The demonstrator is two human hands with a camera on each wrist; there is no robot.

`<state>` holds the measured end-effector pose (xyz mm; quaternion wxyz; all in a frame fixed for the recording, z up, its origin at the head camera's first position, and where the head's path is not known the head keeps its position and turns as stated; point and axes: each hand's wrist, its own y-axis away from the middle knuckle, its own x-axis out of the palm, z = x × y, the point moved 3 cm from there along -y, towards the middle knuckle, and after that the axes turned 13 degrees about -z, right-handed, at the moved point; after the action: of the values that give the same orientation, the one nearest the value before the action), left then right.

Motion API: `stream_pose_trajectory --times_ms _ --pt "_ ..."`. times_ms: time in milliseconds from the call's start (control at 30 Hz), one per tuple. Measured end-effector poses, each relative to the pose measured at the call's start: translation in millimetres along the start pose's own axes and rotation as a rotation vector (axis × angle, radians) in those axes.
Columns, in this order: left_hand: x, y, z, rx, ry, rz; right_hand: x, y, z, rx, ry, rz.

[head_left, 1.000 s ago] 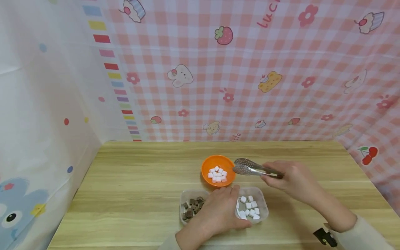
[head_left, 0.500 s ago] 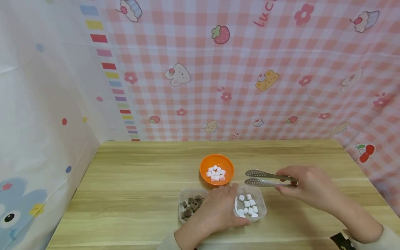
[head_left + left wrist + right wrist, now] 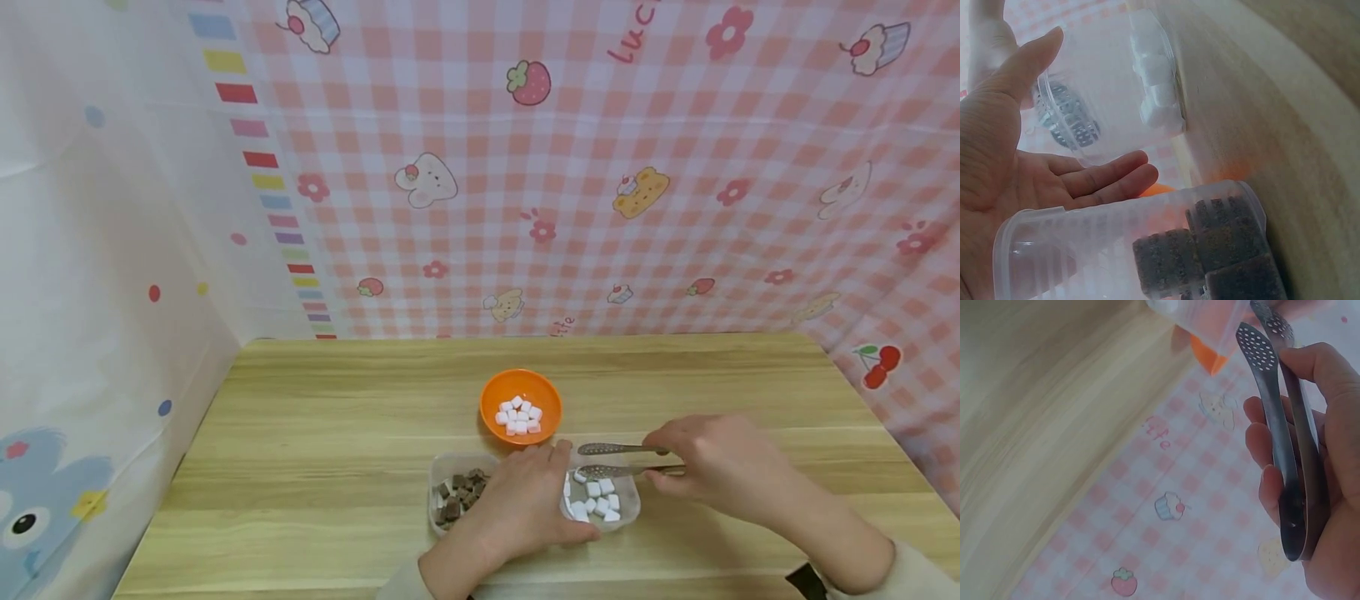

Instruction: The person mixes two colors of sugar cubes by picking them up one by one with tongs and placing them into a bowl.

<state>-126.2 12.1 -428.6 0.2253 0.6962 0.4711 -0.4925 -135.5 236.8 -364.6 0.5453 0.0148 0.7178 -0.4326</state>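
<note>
picking a white cube (image 3: 602,506) from the right box (image 3: 634,504) looks like the step in hand, judging by the tongs (image 3: 615,448) hanging there; next move seems to call for lowering the tips round one cube, then squeezing.

left box (image 3: 448,457): clear plastic, around mid-width of the tabletop (image 3: 315,442), well in from the far edge. brown cubes (image 3: 452,508) inside, partly hidden by the left hand (image 3: 528,500).

left hand: palm down across the gap between the boxes, covering part of each. fingers point toward the far edge, thumb toward the right edge, beside the right box's near side. fingers fairly straight, grip loose; can't tell how firmly it presses on either box.

orange bowl (image 3: 517,381): just beyond the boxes, nearer the far edge, near the fingertips. pinkish-white cubes (image 3: 522,416) grouped inside.

right box: beside the left hand, white cubes spread over its bottom.

tongs: tips point toward the tabletop's left edge, spread apart, nothing visible between them. left wrist view puts them about rim level, apart from the cubes; can't tell if they're inside the box.

right hand (image 3: 723,462): forearm slants in from the near right, grip pinching the tongs, thumb on one arm, fingers on the other, hinge end by the palm.
</note>
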Motion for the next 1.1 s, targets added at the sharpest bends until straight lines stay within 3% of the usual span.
stream_pose_trajectory --times_ms 300,600,1100 --pt "0.9 -0.2 0.3 -0.005 -0.008 0.010 13.8 -4.2 12.6 -0.110 0.041 0.015" --pt "0.2 0.1 -0.8 -0.001 -0.021 0.010 20.0 -8.2 19.6 -0.190 0.084 0.085" --pt "0.0 -0.2 0.7 0.001 -0.020 0.030 28.2 -9.2 28.8 -0.269 0.138 0.097"
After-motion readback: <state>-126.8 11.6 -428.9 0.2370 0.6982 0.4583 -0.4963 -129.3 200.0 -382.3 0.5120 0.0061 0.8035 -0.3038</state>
